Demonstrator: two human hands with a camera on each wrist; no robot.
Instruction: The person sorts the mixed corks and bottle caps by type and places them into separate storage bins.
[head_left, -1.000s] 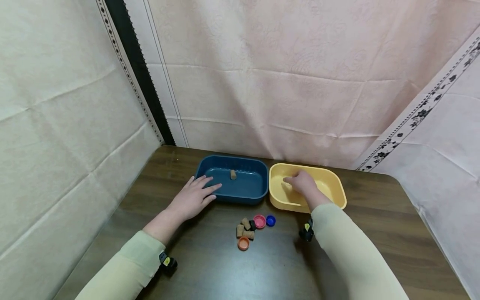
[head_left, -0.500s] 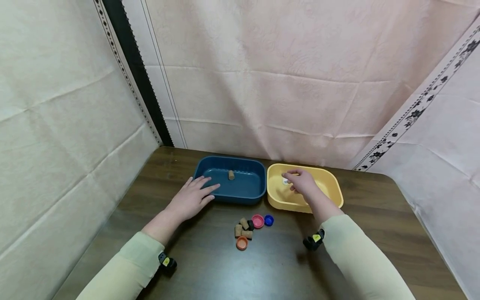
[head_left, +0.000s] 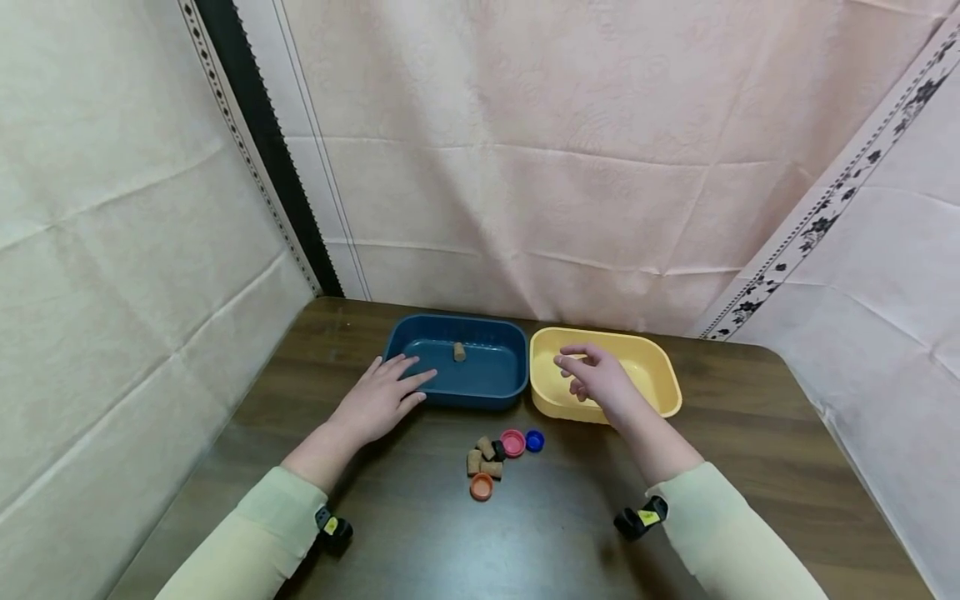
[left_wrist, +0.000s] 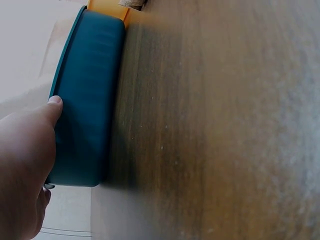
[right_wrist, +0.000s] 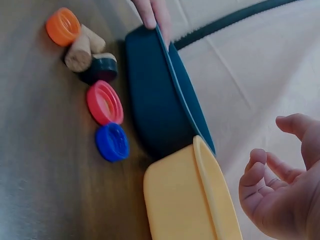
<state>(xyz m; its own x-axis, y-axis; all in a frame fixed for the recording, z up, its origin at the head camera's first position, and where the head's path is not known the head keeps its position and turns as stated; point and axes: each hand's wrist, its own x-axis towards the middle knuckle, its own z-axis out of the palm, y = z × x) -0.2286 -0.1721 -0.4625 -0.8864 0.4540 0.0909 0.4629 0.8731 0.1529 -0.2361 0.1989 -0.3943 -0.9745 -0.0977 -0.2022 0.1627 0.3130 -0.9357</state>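
My left hand (head_left: pixel 378 402) rests with spread fingers on the left end of a dark blue tray (head_left: pixel 480 398); in the left wrist view its thumb (left_wrist: pixel 56 102) touches the rim. One cork (head_left: pixel 459 352) lies inside that tray. Above a yellow tray (head_left: pixel 652 375) hovers my right hand (head_left: pixel 603 383), its fingers loosely bent and apart; the right wrist view shows nothing held. This hand hides part of the yellow tray's floor. In front of the trays lie several corks (head_left: pixel 491 470), with an orange cap (head_left: pixel 482 487), a black cap (head_left: pixel 498 451), a pink cap (head_left: pixel 513 442) and a blue cap (head_left: pixel 535 441).
The two trays stand side by side near the back of a brown wooden table (head_left: pixel 420 533). Pale cloth (head_left: pixel 525 192) hangs behind and on both sides. A small camera is strapped to each wrist.
My right hand has risen from inside the yellow tray and its fingers have parted. Half a second ago a white round piece showed beneath them in the tray. My left hand stays in place.
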